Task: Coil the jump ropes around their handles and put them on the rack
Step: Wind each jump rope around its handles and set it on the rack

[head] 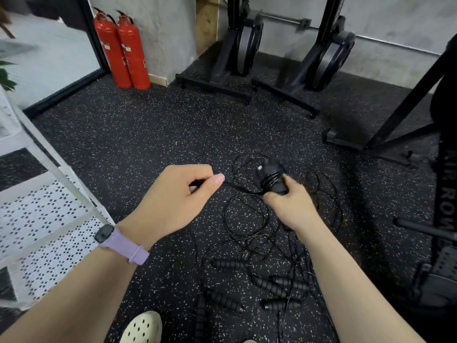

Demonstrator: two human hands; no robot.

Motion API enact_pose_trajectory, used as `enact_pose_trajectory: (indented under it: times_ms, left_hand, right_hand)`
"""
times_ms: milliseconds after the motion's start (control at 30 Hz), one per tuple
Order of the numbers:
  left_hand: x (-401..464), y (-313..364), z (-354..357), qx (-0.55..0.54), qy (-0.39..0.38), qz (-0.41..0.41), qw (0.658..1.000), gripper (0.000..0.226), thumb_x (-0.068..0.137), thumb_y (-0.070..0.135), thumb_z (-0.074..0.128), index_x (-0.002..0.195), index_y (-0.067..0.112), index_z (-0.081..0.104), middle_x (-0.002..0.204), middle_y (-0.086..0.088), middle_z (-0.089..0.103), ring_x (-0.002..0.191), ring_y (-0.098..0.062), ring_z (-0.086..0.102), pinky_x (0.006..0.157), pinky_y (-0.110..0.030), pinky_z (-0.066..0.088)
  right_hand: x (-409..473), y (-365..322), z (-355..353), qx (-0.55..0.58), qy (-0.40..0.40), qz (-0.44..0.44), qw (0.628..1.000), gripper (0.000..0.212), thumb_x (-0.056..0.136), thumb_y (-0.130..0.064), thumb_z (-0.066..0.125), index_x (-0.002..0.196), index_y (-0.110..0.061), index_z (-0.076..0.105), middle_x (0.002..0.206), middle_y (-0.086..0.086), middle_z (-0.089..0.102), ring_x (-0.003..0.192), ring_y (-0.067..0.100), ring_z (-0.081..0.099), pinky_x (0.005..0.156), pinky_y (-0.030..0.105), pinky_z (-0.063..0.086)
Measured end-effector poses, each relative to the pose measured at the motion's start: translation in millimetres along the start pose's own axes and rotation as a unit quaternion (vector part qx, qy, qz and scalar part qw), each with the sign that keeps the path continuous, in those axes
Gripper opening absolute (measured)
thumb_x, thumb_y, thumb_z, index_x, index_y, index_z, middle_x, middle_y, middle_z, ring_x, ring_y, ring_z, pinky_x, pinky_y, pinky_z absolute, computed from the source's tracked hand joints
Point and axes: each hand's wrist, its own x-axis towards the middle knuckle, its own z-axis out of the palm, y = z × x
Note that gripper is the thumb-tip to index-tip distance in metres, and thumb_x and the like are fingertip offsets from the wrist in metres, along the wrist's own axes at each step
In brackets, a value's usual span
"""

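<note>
Over the speckled floor (138, 144): I am watching two bare hands working above a tangle of black jump ropes (249, 233).
Right hand (288, 206): its grip is curling tight round a pair of black handles (273, 178), which are pointing up toward 12 o'clock; a few turns of thin cord are sitting wound round them just above the fingers.
Left hand (173, 196): its grip is pinching the black cord (228, 184) between thumb and forefinger, at 9 o'clock from the handles, with the other fingers curling in.
Cord run: I am seeing it passing from the pinch across to the handles, off the floor.
Left wrist: it is wearing a watch (118, 240) on a lilac strap.
Loose ropes: thin loops are lying on the floor under and around the right hand, spreading toward 3 o'clock.
Spare handles (226, 263): several ribbed black ones are lying on the floor at 6 o'clock from the hands, among the cords.
White rack (44, 214): its perforated shelf is sitting at 9 o'clock, well apart from the ropes.
Shoe (142, 328): a pale clog is showing at 6 o'clock.
Fire extinguishers (122, 49): two red ones are standing against the wall at 11 o'clock.
Black machines (244, 45): they are standing along the wall from 12 to 2 o'clock.
</note>
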Motion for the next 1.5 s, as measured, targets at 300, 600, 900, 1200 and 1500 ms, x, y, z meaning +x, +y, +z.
enact_pose_trajectory:
  times_ms: [300,600,900,1200,1500]
  left_hand:
    - [-7,2,-1,0.008,-0.019,0.017,1.0,0.046,0.1,0.045,0.054,0.068,0.013,0.045,0.051,0.008,0.035,0.047,-0.007,0.031,0.052,-0.028,0.029]
    - [8,-13,-6,-0.094,-0.049,-0.109,0.988,0.054,0.101,0.053,0.052,0.068,0.011,0.04,0.055,0.006,0.029,0.051,-0.011,0.025,0.053,-0.028,0.025]
    - [17,-9,0,-0.256,-0.167,-0.294,0.906,0.036,0.105,0.004,0.034,0.071,0.006,0.047,0.044,0.006,0.037,0.034,-0.007,0.027,0.035,-0.017,0.018]
    - [12,1,10,-0.235,-0.132,-0.235,0.934,0.049,0.108,0.032,0.039,0.061,0.02,0.04,0.052,0.007,0.029,0.044,-0.01,0.02,0.042,-0.023,0.016]
    - [7,-2,14,-0.028,-0.078,-0.186,0.979,0.048,0.103,0.055,0.039,0.092,0.014,0.061,0.063,0.005,0.051,0.051,-0.013,0.043,0.057,-0.033,0.041]
  right_hand:
    - [-24,-24,31,-0.317,-0.332,-0.016,0.888,0.051,0.082,-0.021,0.074,0.129,-0.037,0.061,0.086,-0.008,0.064,0.076,0.016,0.062,0.057,0.024,0.043]
    - [-49,-47,14,-0.119,-0.442,-0.124,0.881,0.053,0.082,-0.008,0.072,0.122,-0.041,0.063,0.069,-0.009,0.063,0.054,0.005,0.052,0.052,0.017,0.041]
    - [-40,-36,10,0.194,-0.345,-0.153,0.906,0.037,0.078,0.0,0.067,0.114,-0.007,0.059,0.085,0.009,0.071,0.059,0.018,0.052,0.055,0.03,0.044]
    - [-38,-34,14,0.302,-0.295,-0.142,0.895,0.026,0.081,-0.005,0.064,0.107,0.0,0.063,0.091,0.014,0.07,0.059,0.021,0.049,0.052,0.031,0.037]
    - [-27,-37,18,0.447,-0.195,-0.068,0.87,0.027,0.084,-0.009,0.062,0.11,-0.006,0.064,0.093,0.014,0.066,0.058,0.019,0.048,0.047,0.028,0.036]
